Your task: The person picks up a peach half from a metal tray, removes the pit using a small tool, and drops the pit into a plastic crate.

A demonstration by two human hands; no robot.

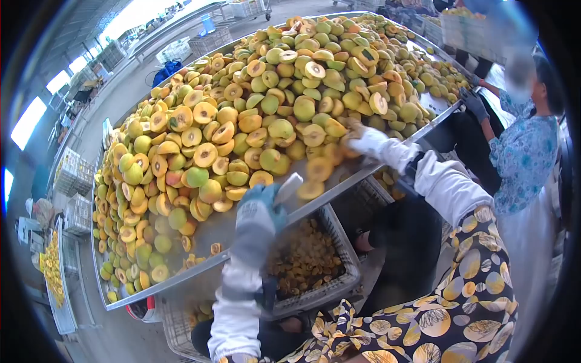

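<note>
My left hand, in a grey and blue glove, is closed around a pale, flat tool above the near edge of the metal table. The tool's exact kind cannot be made out. At the near side of a big heap of yellow peaches, many cut in half with pits showing, my right hand reaches in. It wears a white glove and is smeared by motion, its fingertips against the fruit. Blurred peach halves lie between the two hands.
Below the table edge, a plastic crate holds small brown-yellow pieces. Another crate stands to its left. A co-worker's gloved hand is at the table's right edge. More crates line the left side.
</note>
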